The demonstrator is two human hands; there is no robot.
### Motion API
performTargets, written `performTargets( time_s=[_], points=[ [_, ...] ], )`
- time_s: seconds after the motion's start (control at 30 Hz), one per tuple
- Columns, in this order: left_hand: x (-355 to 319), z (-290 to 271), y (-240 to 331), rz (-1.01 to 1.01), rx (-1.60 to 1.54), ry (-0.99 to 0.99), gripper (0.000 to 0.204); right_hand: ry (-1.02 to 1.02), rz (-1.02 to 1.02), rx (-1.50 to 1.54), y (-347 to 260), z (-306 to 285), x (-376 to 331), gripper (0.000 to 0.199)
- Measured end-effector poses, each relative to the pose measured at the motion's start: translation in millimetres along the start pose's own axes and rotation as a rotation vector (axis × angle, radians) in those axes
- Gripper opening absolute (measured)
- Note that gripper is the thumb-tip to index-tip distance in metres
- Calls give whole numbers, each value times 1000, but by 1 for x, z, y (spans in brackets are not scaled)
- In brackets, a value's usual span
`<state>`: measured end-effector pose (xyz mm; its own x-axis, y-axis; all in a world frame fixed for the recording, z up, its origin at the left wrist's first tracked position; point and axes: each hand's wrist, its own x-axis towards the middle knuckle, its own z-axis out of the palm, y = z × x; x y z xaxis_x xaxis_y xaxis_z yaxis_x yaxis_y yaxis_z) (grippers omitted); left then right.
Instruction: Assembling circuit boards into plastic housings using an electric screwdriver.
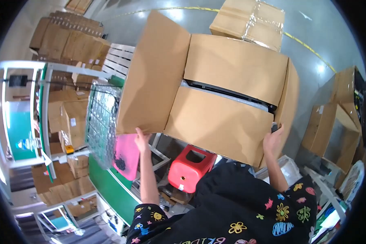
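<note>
A large cardboard box (219, 126) stands in front of me, its two long flaps folded inward and its left flap (154, 77) and right flap (288, 97) raised. Through the gap between the long flaps show black parts (232, 96) with pale wrapping; their kind is hidden. My left hand (142, 140) is closed on the lower corner of the left flap, thumb up. At the near right corner, my right hand (272, 142) is closed around a small dark object (275, 127), its kind unclear. That hand lies against the inside of the right flap.
A red plastic stool (191, 168) stands below the box. To the left are a green worktable (110, 183), a pink sheet (127, 156) and clear plastic-wrapped trays (101, 122). Another carton (248, 22) sits beyond the box; open cartons (329, 134) stand at right.
</note>
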<state>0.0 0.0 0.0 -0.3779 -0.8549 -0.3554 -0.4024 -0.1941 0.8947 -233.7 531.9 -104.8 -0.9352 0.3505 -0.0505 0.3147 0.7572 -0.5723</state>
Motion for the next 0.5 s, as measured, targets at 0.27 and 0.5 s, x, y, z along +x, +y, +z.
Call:
performTargets(
  time_s=[0.27, 0.5],
  points=[
    [-7, 72, 31, -43, -195, 180, 83, -91, 75, 5, 28, 10, 23, 49],
    [-66, 36, -6, -645, -47, -492, 64, -24, 182, 0, 75, -1, 37, 42]
  ],
)
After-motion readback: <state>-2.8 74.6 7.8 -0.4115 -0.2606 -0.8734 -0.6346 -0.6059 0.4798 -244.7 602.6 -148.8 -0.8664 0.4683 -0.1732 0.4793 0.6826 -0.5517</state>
